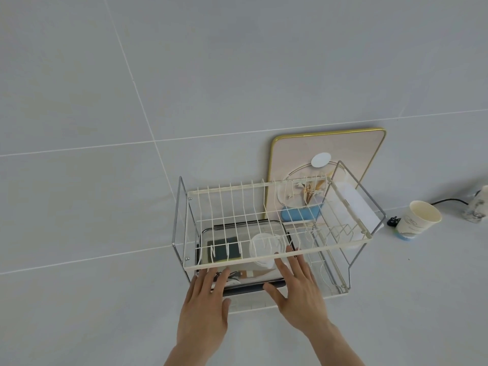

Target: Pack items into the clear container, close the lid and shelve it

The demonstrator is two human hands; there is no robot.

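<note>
Container [239, 249]: lid on, sits on lower tier of rack [264, 215].
Left hand [208, 302]: fingers spread flat on lid's near edge.
Right hand [298, 289]: spread flat, same.

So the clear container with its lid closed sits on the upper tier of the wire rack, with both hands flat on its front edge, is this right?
Not quite: the head view shows the clear container on the lower tier of the wire rack, under the upper grid. Its lid is closed, and the left hand and right hand rest flat on its front edge.

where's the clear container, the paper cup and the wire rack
clear container [266, 284], head view, on its dark front rim between the hands
paper cup [416, 220], head view, on its side wall
wire rack [264, 184], head view, on the upper tier's back rail
</note>
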